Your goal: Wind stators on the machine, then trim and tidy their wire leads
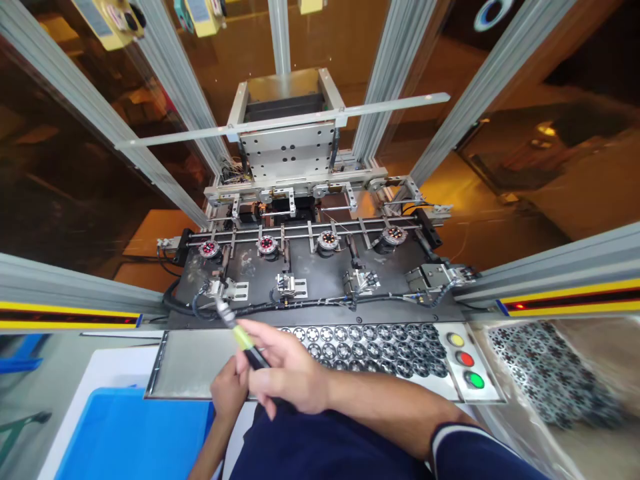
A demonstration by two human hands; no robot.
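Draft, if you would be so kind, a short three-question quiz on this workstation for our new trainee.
1. Multiple choice: in the row of three push buttons, what colour is the middle button?
A) yellow
B) red
C) green

2. True or false: the blue bin is on the person's left side.

3. Fill in the gap: the green-and-black tool is held in the person's ____ hand.

Key:
1. B, red.
2. True.
3. Right: the right hand grips it.
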